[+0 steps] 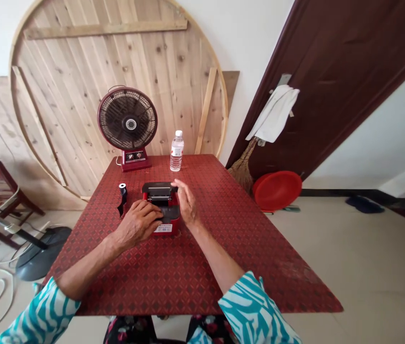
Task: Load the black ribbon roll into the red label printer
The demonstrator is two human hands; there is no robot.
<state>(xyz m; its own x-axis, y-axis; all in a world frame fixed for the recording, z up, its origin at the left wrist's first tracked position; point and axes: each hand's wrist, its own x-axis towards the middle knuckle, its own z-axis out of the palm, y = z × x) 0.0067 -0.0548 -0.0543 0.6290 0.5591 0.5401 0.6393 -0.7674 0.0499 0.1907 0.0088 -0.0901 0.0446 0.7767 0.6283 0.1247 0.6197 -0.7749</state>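
Observation:
A small red and black machine (163, 206) with a white label on its front sits in the middle of the red patterned table (174, 267). My left hand (138, 223) rests on its left side, fingers curled over the top. My right hand (186, 202) is at its right side, fingers held together and reaching to the black lid at the back. A black roll (122, 189) with a dark strip trailing from it lies just left of the machine.
At the table's far end stand a dark red fan (128, 125) and a clear water bottle (176, 151). A round wooden panel leans on the wall behind. A broom and red basin (277, 189) stand by the brown door; chairs and cables lie left.

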